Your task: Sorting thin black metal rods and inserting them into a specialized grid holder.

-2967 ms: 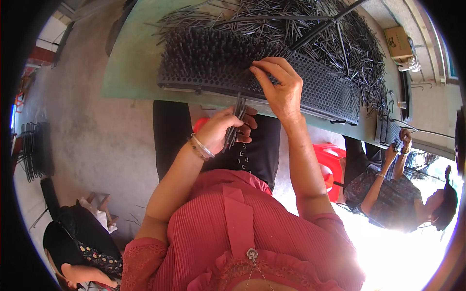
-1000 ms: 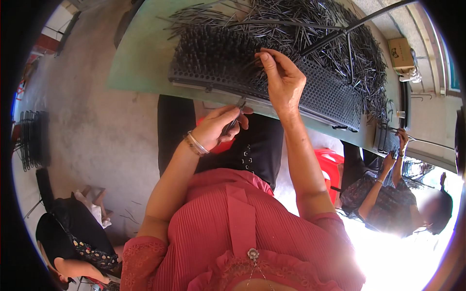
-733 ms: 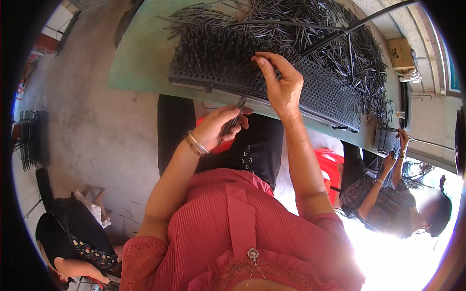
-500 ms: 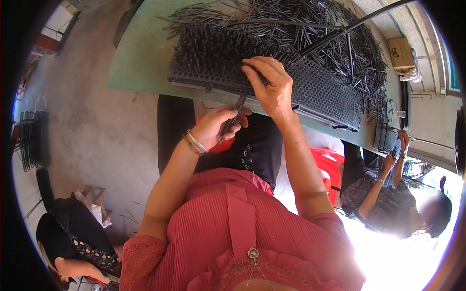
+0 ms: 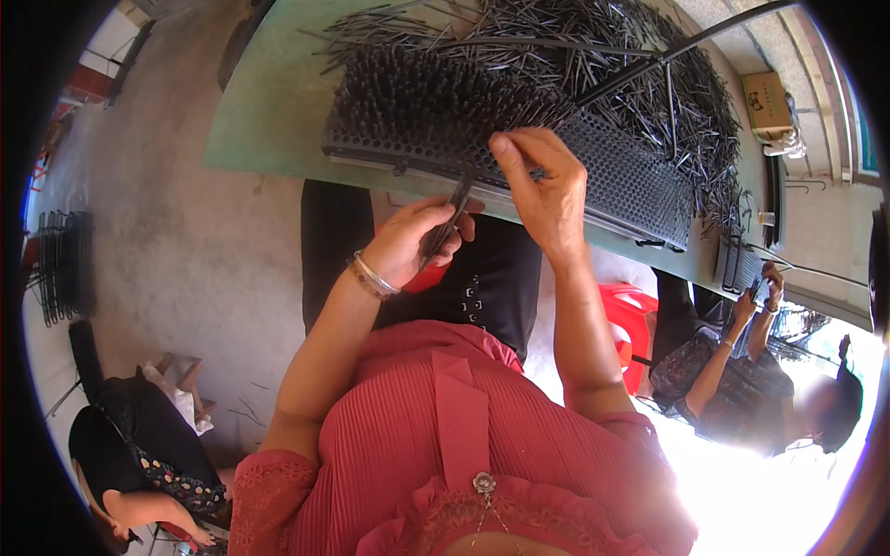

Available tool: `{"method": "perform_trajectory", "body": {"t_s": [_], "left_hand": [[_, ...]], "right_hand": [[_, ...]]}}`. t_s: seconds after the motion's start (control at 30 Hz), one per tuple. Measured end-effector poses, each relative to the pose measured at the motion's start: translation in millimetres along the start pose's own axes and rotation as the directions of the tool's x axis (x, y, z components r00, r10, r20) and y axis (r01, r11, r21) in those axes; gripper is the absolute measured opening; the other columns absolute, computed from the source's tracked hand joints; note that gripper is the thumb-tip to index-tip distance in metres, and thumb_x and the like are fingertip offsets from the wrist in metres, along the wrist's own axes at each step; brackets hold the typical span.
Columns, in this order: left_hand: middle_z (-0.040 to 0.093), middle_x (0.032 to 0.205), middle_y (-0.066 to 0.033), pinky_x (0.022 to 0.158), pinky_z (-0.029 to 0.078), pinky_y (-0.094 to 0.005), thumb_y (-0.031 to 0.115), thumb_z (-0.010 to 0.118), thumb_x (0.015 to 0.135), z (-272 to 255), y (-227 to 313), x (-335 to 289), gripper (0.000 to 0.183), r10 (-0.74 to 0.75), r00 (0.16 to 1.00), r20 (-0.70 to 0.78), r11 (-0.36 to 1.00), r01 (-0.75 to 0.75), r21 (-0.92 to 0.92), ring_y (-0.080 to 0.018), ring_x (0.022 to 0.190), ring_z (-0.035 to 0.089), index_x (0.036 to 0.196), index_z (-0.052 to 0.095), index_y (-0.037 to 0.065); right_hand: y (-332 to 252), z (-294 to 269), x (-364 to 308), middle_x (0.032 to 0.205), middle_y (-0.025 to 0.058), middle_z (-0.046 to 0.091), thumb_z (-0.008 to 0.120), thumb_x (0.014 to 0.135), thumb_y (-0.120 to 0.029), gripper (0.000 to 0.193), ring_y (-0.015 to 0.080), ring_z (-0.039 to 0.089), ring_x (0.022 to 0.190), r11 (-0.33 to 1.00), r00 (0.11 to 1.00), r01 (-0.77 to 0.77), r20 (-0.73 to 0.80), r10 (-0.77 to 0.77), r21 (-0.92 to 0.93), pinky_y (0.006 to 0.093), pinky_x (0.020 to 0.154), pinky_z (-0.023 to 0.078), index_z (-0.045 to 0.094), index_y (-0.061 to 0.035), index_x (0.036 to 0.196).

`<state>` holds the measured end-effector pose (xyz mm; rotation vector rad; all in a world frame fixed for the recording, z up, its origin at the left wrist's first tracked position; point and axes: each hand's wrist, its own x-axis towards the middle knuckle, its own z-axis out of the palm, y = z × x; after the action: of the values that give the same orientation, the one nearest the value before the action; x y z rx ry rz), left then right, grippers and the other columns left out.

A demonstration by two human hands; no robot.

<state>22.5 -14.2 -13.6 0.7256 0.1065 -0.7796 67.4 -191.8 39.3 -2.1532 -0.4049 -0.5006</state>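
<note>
Bristling black sticks (image 5: 408, 91) partly fill the perforated board (image 5: 630, 176).

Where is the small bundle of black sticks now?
Near the head view's centre, the bundle is in the left hand, near the perforated black board.

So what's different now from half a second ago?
The right hand has moved to the right and a little toward the person's body, along the holed black board; whether its fingertips hold anything is too hard to tell. The left hand stays about where it was, holding a bundle of thin black sticks. The board and the loose stick pile look the same.
</note>
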Motion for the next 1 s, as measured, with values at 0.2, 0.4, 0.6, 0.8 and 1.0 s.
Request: {"method": "perform_trajectory", "body": {"t_s": [0.2, 0.4, 0.6, 0.8, 1.0], "left_hand": [[0.058, 0.084, -0.0052, 0.048, 0.035, -0.0190, 0.022, 0.044, 0.094, 18, 7, 0, 0.032, 0.003, 0.998, 0.064, 0.996, -0.008, 0.090, -0.0061, 0.061, 0.046, 0.115, 0.053, -0.001], [0.056, 0.085, -0.0039, 0.046, 0.029, -0.0172, 0.023, 0.044, 0.096, 14, 0, 4, 0.034, 0.017, 0.994, 0.111, 0.972, -0.043, 0.233, -0.0038, 0.055, 0.037, 0.121, 0.050, 0.001], [0.056, 0.082, -0.0017, 0.045, 0.025, -0.0158, 0.026, 0.047, 0.095, 9, -5, 7, 0.036, 0.004, 1.000, 0.027, 0.980, -0.009, 0.201, -0.0016, 0.053, 0.035, 0.120, 0.052, 0.001], [0.056, 0.082, -0.0013, 0.044, 0.024, -0.0159, 0.025, 0.048, 0.094, 3, -10, 9, 0.035, -0.018, 1.000, 0.007, 0.978, 0.016, 0.207, -0.0015, 0.052, 0.035, 0.120, 0.054, 0.002], [0.055, 0.082, -0.0009, 0.044, 0.023, -0.0156, 0.025, 0.050, 0.094, 1, -11, 9, 0.034, -0.011, 1.000, 0.004, 0.977, 0.010, 0.211, -0.0013, 0.052, 0.035, 0.119, 0.054, 0.002]], "right_hand": [[-2, -10, -16, 0.080, 0.0022, 0.064, 0.066, 0.086, -0.018, 0.022, 0.0052, 0.055, 0.072, 0.549, 0.695, -0.703, 0.599, 0.397, 0.452, 0.0218, 0.067, 0.046, 0.066, 0.0033, 0.091], [4, -13, -7, 0.070, 0.0022, 0.063, 0.064, 0.086, -0.014, 0.017, 0.0065, 0.057, 0.065, 0.676, 0.820, -0.572, 0.299, 0.489, 0.464, 0.0210, 0.059, 0.045, 0.066, 0.0030, 0.087], [9, -13, 6, 0.075, 0.0026, 0.064, 0.064, 0.087, -0.015, 0.019, 0.0058, 0.056, 0.067, 0.786, 0.888, -0.409, 0.001, 0.461, 0.464, 0.0200, 0.063, 0.045, 0.066, 0.0037, 0.092], [27, -5, 7, 0.077, 0.0029, 0.065, 0.066, 0.085, -0.012, 0.016, 0.0065, 0.057, 0.071, 0.890, 0.934, -0.290, -0.100, 0.344, 0.351, 0.0212, 0.065, 0.045, 0.066, 0.0019, 0.094], [19, -9, 9, 0.080, 0.0069, 0.065, 0.068, 0.082, -0.008, 0.013, 0.0113, 0.059, 0.071, 0.957, 0.974, -0.207, -0.047, 0.221, 0.204, 0.0244, 0.067, 0.047, 0.066, -0.0009, 0.093]]}}
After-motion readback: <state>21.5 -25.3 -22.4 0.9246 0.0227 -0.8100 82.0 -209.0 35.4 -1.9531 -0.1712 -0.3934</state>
